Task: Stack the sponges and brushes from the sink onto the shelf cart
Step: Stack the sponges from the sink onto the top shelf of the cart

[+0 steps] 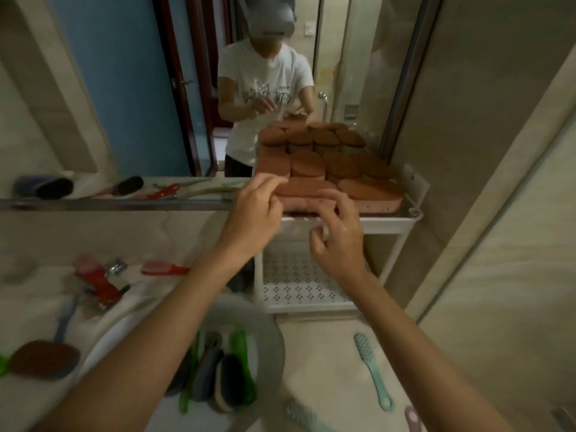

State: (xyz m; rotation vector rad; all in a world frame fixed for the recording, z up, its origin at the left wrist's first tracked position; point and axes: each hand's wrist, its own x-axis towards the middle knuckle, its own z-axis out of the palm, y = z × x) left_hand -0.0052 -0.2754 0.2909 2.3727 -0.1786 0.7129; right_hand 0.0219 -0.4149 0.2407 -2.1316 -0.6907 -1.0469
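In the sink (271, 338) nearest the viewer lie several dark and green brushes (230, 380), with a teal brush (372, 372) on the counter to the right and a brown sponge (43, 358) to the left. Beyond, the left hand (255, 213) sets bent fingertips on the front sponge (307, 186); whether it grips cannot be told. The right hand (339, 244) hovers loosely curled, holding nothing, at the shelf cart (389, 221) rim. Brown sponges (336, 165) fill its top shelf, against the mirror (124, 88).
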